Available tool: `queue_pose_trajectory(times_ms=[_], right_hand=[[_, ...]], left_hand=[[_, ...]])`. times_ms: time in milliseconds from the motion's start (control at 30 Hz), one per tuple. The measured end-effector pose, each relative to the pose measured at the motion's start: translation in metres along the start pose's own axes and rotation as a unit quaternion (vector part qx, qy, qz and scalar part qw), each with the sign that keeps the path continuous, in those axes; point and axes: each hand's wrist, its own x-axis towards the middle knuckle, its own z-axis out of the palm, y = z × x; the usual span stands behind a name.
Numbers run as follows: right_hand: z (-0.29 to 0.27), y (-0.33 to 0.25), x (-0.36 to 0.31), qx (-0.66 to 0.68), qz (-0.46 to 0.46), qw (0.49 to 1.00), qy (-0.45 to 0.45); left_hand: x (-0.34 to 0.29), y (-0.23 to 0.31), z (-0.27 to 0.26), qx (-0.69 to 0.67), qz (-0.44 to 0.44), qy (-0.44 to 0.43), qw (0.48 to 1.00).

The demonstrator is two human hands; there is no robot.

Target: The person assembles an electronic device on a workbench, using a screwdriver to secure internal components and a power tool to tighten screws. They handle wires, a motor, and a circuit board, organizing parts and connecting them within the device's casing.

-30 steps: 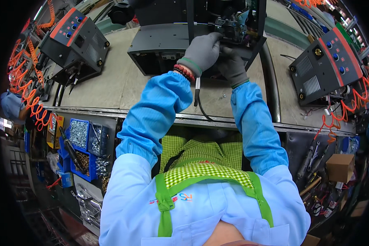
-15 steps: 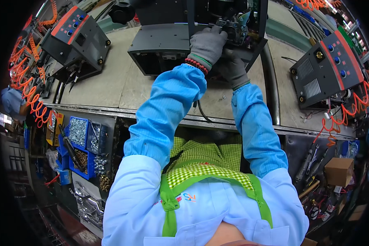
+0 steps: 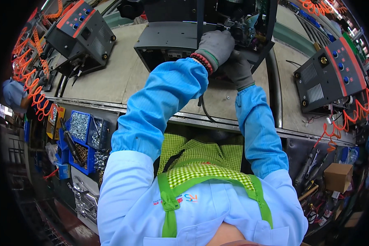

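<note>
Left of the open black metal machine chassis (image 3: 172,39) sits a dark grey control box with a red panel (image 3: 80,35). The grey-gloved left hand (image 3: 215,47) curls closed on the chassis's inner mechanism (image 3: 244,28) (small metal parts); the gloved right hand (image 3: 238,71) presses just below, grip unclear. Right: another grey box (image 3: 330,78)

Both arms reach forward and up from the chest, sleeved in bright blue. The left hand (image 3: 215,46), in a grey glove with a red beaded band at the wrist, is curled, knuckles toward the camera, its fingers bent over and hidden at the tips. The right hand (image 3: 238,69) (darker grey glove) sits just below and right of the left hand, touching it, fingers folded under; its grip cannot be made out.
</note>
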Motion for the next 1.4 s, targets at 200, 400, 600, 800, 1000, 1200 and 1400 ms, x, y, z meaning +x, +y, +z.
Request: queue_pose_trajectory(times_ms=[200, 400, 600, 800, 1000, 1200, 1400], right_hand=[[0.032, -0.034, -0.003, 0.178, 0.156, 0.972, -0.015], [0.035, -0.018, 0.002, 0.081, 0.074, 0.983, 0.148], [0.041, -0.024, -0.002, 0.114, 0.077, 0.976, 0.166], [0.045, -0.023, -0.003, 0.086, 0.057, 0.979, 0.177], [0.008, -0.019, -0.007, 0.22, 0.133, 0.966, 0.008], [0.033, -0.019, -0.001, 0.08, 0.067, 0.992, 0.066], [0.029, -0.012, 0.0, 0.103, 0.057, 0.991, 0.062]], left_hand=[[-0.065, 0.017, 0.002, -0.226, 0.081, 0.098, 0.966], [-0.117, 0.052, 0.121, -0.361, 0.04, -0.114, 0.925], [-0.095, 0.077, 0.165, -0.272, 0.068, -0.184, 0.942], [-0.1, 0.066, 0.131, -0.322, 0.02, -0.152, 0.934], [-0.085, 0.007, 0.042, -0.518, -0.026, 0.127, 0.845], [-0.032, -0.012, 0.023, -0.385, -0.002, 0.244, 0.89], [-0.01, 0.002, 0.022, -0.219, -0.077, 0.154, 0.96]])
